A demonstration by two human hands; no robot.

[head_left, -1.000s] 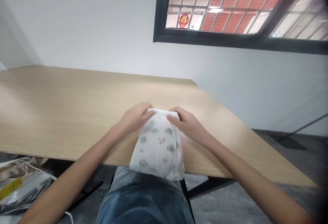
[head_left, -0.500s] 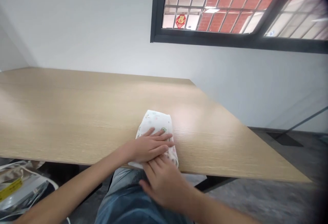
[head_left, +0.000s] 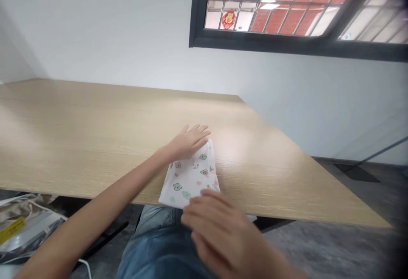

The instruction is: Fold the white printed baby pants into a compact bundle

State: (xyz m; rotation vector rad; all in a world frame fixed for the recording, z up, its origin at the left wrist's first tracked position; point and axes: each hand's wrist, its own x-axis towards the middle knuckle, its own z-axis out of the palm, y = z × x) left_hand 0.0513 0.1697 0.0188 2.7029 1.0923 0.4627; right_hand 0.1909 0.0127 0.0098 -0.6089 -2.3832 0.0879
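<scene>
A folded white cloth (head_left: 191,181) printed with small green animals and pink spots lies flat at the front edge of the wooden table (head_left: 95,134). My left hand (head_left: 190,140) rests across the cloth's far end, palm down with the fingers spread, their tips reaching past it over the tabletop. Near the cloth's front right corner is my right hand (head_left: 219,228), somewhat blurred, its fingers loosely curved and slightly apart with nothing seen in them. It partly covers that corner; whether it touches the cloth is unclear.
At lower left, below table height, sit plastic-wrapped items (head_left: 28,228) with a yellow label and white cable. A barred window (head_left: 270,11) is set in the wall behind the table. A dark stand base (head_left: 357,172) is on the floor at right.
My left hand has slid forward from the cloth's middle to its far end, uncovering more print. My right hand has drawn back and right, away from my left hand.
</scene>
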